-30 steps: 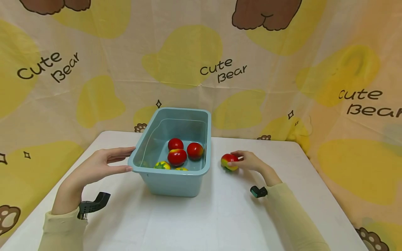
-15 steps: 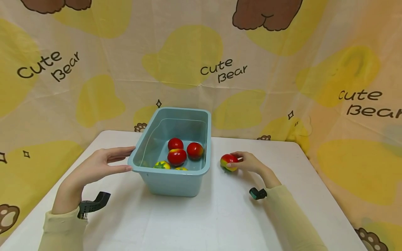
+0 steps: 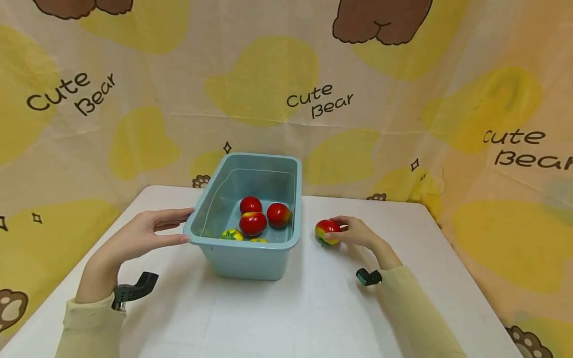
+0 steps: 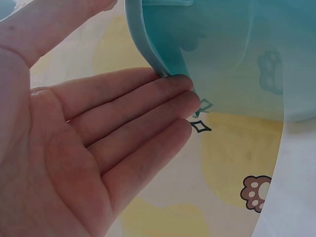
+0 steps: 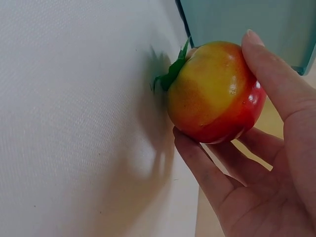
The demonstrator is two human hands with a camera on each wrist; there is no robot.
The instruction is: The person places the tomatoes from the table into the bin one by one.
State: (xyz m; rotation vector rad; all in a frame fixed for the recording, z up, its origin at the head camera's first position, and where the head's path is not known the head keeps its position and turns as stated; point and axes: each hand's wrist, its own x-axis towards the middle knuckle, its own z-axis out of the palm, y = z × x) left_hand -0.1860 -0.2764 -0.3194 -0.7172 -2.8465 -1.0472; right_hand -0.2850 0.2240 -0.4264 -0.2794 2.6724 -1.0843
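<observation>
My right hand (image 3: pixel 358 232) pinches a red and yellow tomato (image 3: pixel 326 230) to the right of the light blue plastic tub (image 3: pixel 246 262). In the right wrist view the thumb lies on one side of the tomato (image 5: pixel 212 96) and the fingers on the other; its green leafy top faces the white table close by. My left hand (image 3: pixel 132 237), fingers straight and thumb spread, touches the tub's left rim near its front corner. The left wrist view has the fingertips right at the rim (image 4: pixel 143 44). Inside the tub lie several tomatoes (image 3: pixel 253 224), two mostly hidden behind the front wall.
The white table (image 3: pixel 264 318) carries the tub near its back edge. A yellow patterned cloth (image 3: pixel 259 79) hangs behind and at both sides. A black camera mount (image 3: pixel 136 288) sits on the left wrist, another mount (image 3: pixel 369 277) on the right.
Both hands, the tub and the tomato stay almost where they were. The whole head view shifts only slightly.
</observation>
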